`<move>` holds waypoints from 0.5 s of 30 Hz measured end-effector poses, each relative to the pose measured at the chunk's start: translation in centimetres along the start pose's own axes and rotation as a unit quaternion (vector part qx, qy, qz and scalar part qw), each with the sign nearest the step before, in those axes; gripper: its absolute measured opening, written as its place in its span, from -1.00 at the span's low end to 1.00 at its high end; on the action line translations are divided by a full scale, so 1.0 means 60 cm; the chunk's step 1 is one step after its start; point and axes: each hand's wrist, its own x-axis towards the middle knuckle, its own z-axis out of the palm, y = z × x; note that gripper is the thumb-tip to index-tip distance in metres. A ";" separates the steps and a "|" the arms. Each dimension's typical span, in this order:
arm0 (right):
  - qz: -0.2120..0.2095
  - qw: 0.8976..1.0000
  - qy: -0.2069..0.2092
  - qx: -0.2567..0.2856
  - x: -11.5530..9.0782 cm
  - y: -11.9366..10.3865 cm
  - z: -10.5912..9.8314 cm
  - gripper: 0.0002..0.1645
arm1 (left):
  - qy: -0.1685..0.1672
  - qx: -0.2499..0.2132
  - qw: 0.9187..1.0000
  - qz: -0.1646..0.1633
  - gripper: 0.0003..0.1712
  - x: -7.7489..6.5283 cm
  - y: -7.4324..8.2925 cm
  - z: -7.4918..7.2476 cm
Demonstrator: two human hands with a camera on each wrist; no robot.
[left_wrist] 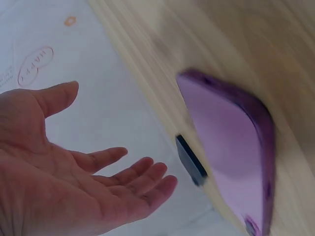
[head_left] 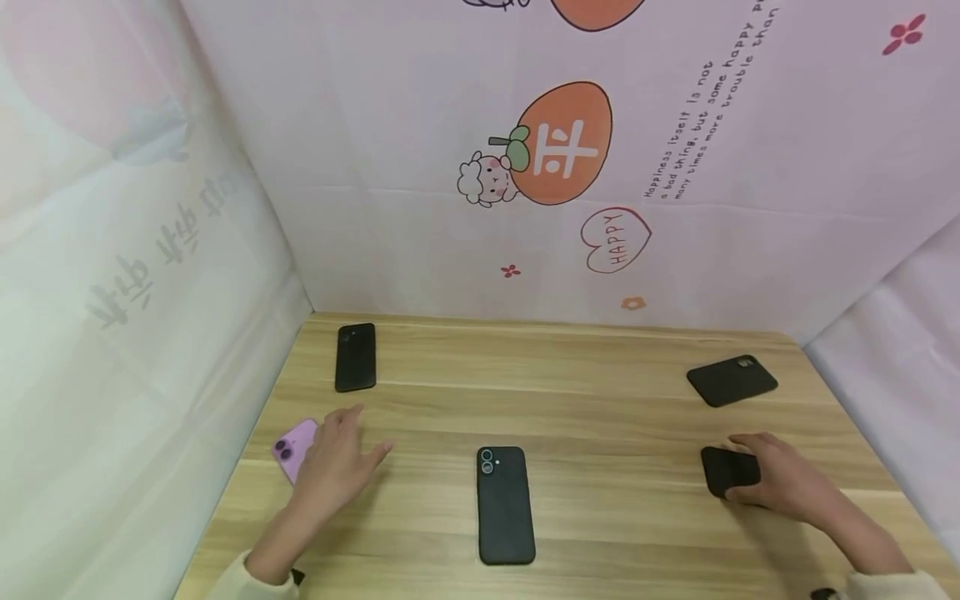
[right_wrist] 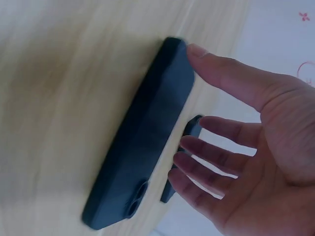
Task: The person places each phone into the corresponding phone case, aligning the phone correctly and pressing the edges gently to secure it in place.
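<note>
My left hand (head_left: 335, 463) hovers over the table with fingers spread, holding nothing. Beside it, partly covered by the hand in the head view, lies a purple phone (head_left: 298, 442), back up with two lenses; the left wrist view shows the phone (left_wrist: 224, 128) apart from the fingers. On the right side, my right hand (head_left: 787, 479) reaches over a black phone (head_left: 726, 470), hiding part of it. In the right wrist view the thumb is by one corner of that phone (right_wrist: 142, 125), and the fingers are loosely extended. Whether the thumb touches it, I cannot tell.
Another black phone (head_left: 506, 510) lies back up at the middle front of the wooden table (head_left: 600, 417). Two more dark phones lie farther back, one at the left (head_left: 356, 358) and one at the right (head_left: 732, 382). Printed white cloth (head_left: 420, 242) walls in the table's back and sides.
</note>
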 end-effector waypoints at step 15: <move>-0.057 0.998 0.008 -0.004 -0.011 0.010 0.030 -0.02 | -0.025 0.068 0.997 -0.020 -0.08 -0.025 -0.064 -0.014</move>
